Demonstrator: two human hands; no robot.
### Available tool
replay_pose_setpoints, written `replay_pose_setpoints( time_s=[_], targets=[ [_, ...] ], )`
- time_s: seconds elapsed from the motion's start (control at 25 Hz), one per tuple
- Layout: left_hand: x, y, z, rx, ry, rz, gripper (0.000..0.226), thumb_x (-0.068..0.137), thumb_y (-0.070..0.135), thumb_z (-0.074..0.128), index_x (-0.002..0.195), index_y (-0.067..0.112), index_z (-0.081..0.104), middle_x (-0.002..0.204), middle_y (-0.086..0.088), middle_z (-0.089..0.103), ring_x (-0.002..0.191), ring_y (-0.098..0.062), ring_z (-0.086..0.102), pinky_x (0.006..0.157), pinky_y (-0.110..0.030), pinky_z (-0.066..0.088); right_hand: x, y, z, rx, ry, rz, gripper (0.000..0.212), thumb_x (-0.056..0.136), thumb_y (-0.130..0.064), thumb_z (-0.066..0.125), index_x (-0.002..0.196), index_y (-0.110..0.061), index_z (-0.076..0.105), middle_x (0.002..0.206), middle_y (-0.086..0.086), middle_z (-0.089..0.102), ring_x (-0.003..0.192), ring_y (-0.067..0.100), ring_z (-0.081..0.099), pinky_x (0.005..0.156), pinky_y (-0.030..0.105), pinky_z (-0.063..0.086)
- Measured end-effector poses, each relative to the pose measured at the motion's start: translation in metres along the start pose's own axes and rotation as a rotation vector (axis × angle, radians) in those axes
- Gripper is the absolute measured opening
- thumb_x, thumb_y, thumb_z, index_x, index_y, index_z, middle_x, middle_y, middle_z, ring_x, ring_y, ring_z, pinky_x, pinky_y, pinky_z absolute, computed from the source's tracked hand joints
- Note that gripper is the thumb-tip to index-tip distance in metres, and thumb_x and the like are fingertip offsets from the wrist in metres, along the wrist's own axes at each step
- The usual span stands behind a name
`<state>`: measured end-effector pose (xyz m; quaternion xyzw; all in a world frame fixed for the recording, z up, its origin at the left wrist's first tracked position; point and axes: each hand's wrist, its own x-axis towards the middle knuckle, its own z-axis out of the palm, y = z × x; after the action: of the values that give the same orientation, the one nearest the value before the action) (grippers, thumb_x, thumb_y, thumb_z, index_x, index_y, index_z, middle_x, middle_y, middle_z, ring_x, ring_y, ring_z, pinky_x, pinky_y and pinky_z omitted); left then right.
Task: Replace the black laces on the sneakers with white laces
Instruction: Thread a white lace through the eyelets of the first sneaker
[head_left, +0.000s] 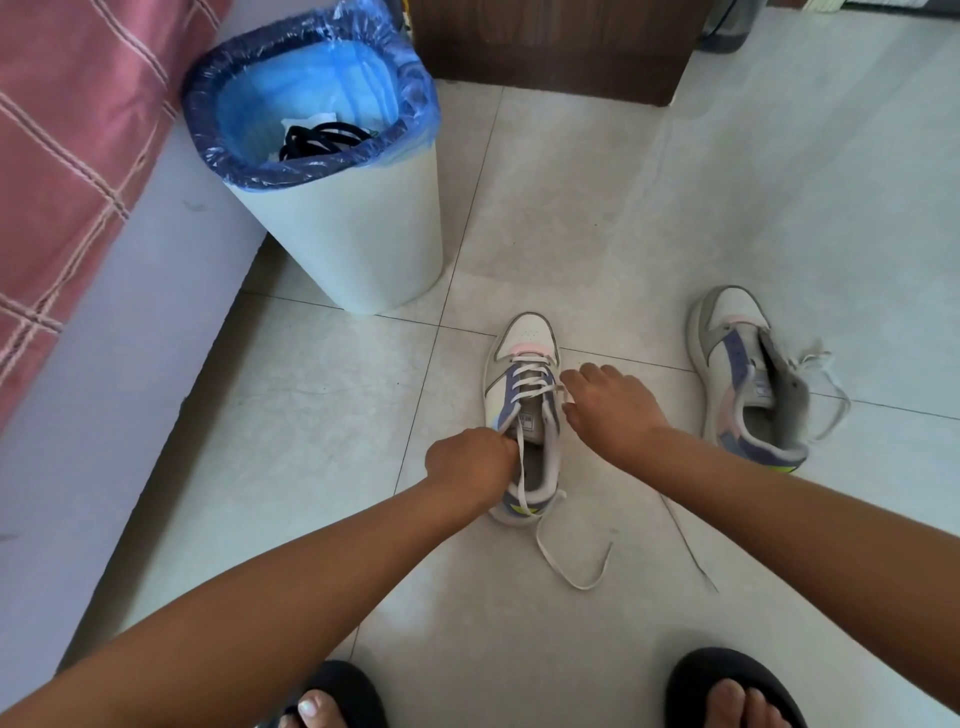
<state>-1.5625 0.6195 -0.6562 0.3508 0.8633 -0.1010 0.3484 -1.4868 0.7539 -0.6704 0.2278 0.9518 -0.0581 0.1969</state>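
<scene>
A white, blue and grey sneaker (524, 332) stands on the tiled floor, toe pointing away, with a white lace (530, 376) crossed through its lower eyelets. My left hand (467, 460) grips one lace end at the shoe's left side. My right hand (610, 402) pinches the other lace end at the right eyelets. A loose lace tail (571, 571) trails on the floor near the heel. The second sneaker (743, 374) lies to the right, its white lace (826, 395) loosely threaded. Black laces (319, 141) lie in the bin.
A white bin (358, 234) with a blue liner stands at the back left, beside a bed with a pink checked cover (67, 156). Dark wooden furniture (550, 41) is at the back. My feet in black slippers (727, 686) are at the bottom edge.
</scene>
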Motion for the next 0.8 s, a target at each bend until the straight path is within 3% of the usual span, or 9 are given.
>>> replay_pose_setpoints(
  time_s=[0.16, 0.24, 0.28, 0.36, 0.44, 0.52, 0.6, 0.72, 0.8],
  targets=[
    [0.000, 0.001, -0.002, -0.007, -0.014, -0.012, 0.028, 0.098, 0.015, 0.038, 0.117, 0.011, 0.058, 0.115, -0.007, 0.061, 0.108, -0.026, 0.058, 0.088, -0.032, 0.045, 0.014, -0.003, 0.021, -0.039, 0.125, -0.023, 0.020, 0.091, -0.009, 0.049, 0.109, -0.006, 0.057, 0.109, 0.013, 0.061, 0.102, 0.033, 0.057, 0.081, 0.039, 0.041],
    [0.000, 0.002, -0.001, 0.003, -0.018, -0.004, 0.027, 0.098, 0.014, 0.038, 0.117, 0.011, 0.057, 0.115, -0.008, 0.061, 0.107, -0.027, 0.058, 0.089, -0.033, 0.045, 0.015, 0.000, 0.021, 0.031, 0.217, -0.019, 0.009, 0.074, -0.002, 0.067, 0.083, -0.003, 0.064, 0.083, 0.016, 0.065, 0.077, 0.035, 0.063, 0.066, 0.039, 0.046],
    [0.000, 0.002, -0.001, 0.015, -0.024, 0.004, 0.027, 0.097, 0.012, 0.038, 0.117, 0.010, 0.057, 0.116, -0.008, 0.060, 0.108, -0.027, 0.057, 0.088, -0.034, 0.045, 0.016, 0.002, 0.022, 0.019, 0.246, 0.004, 0.015, 0.063, 0.000, 0.075, 0.072, -0.003, 0.063, 0.071, 0.015, 0.063, 0.065, 0.034, 0.062, 0.057, 0.036, 0.046],
    [0.000, -0.001, 0.000, 0.026, -0.028, 0.012, 0.029, 0.096, 0.008, 0.038, 0.119, 0.011, 0.056, 0.119, -0.008, 0.058, 0.110, -0.027, 0.056, 0.086, -0.033, 0.044, 0.019, 0.008, 0.023, -0.026, 0.270, 0.054, 0.015, 0.067, -0.001, 0.072, 0.078, -0.004, 0.063, 0.077, 0.014, 0.063, 0.069, 0.033, 0.060, 0.059, 0.035, 0.045],
    [-0.001, -0.003, 0.001, 0.024, -0.028, 0.027, 0.031, 0.095, 0.006, 0.039, 0.121, 0.011, 0.055, 0.121, -0.007, 0.056, 0.112, -0.028, 0.054, 0.080, -0.031, 0.041, 0.022, 0.021, 0.021, 0.061, 0.199, 0.131, 0.017, 0.090, -0.003, 0.048, 0.104, -0.004, 0.057, 0.101, 0.016, 0.061, 0.092, 0.035, 0.057, 0.072, 0.038, 0.041],
    [0.000, -0.008, 0.002, -0.002, -0.017, 0.020, 0.032, 0.094, 0.005, 0.037, 0.120, 0.010, 0.056, 0.121, -0.008, 0.056, 0.111, -0.028, 0.054, 0.080, -0.032, 0.041, 0.024, 0.039, 0.021, 0.297, 0.201, 0.241, 0.026, 0.096, -0.005, 0.035, 0.115, -0.003, 0.053, 0.109, 0.017, 0.060, 0.101, 0.036, 0.055, 0.077, 0.038, 0.041],
    [0.000, -0.016, 0.005, -0.044, -0.009, -0.020, 0.032, 0.095, 0.007, 0.035, 0.118, 0.009, 0.057, 0.118, -0.008, 0.057, 0.108, -0.028, 0.055, 0.080, -0.032, 0.043, 0.026, 0.054, 0.021, 0.716, 0.229, 0.375, 0.029, 0.098, -0.010, 0.034, 0.118, -0.004, 0.054, 0.103, 0.016, 0.063, 0.097, 0.034, 0.059, 0.080, 0.038, 0.044],
    [0.004, -0.035, 0.005, -0.038, 0.015, -0.056, 0.031, 0.094, 0.009, 0.035, 0.115, 0.010, 0.057, 0.116, -0.007, 0.058, 0.095, -0.024, 0.053, 0.073, -0.030, 0.038, 0.030, 0.074, 0.020, 1.306, 0.350, 0.540, 0.026, 0.097, -0.008, 0.033, 0.109, -0.003, 0.055, 0.089, 0.016, 0.063, 0.072, 0.019, 0.062, 0.075, 0.033, 0.047],
    [0.006, -0.049, 0.006, -0.066, 0.031, -0.096, 0.030, 0.094, 0.011, 0.034, 0.111, 0.011, 0.058, 0.114, -0.006, 0.058, 0.089, -0.023, 0.049, 0.073, -0.030, 0.036, 0.031, 0.087, 0.015, 1.467, 0.417, 0.597, 0.022, 0.097, -0.005, 0.033, 0.100, -0.008, 0.054, 0.078, 0.011, 0.061, 0.059, 0.007, 0.060, 0.067, 0.026, 0.045]
  ],
)
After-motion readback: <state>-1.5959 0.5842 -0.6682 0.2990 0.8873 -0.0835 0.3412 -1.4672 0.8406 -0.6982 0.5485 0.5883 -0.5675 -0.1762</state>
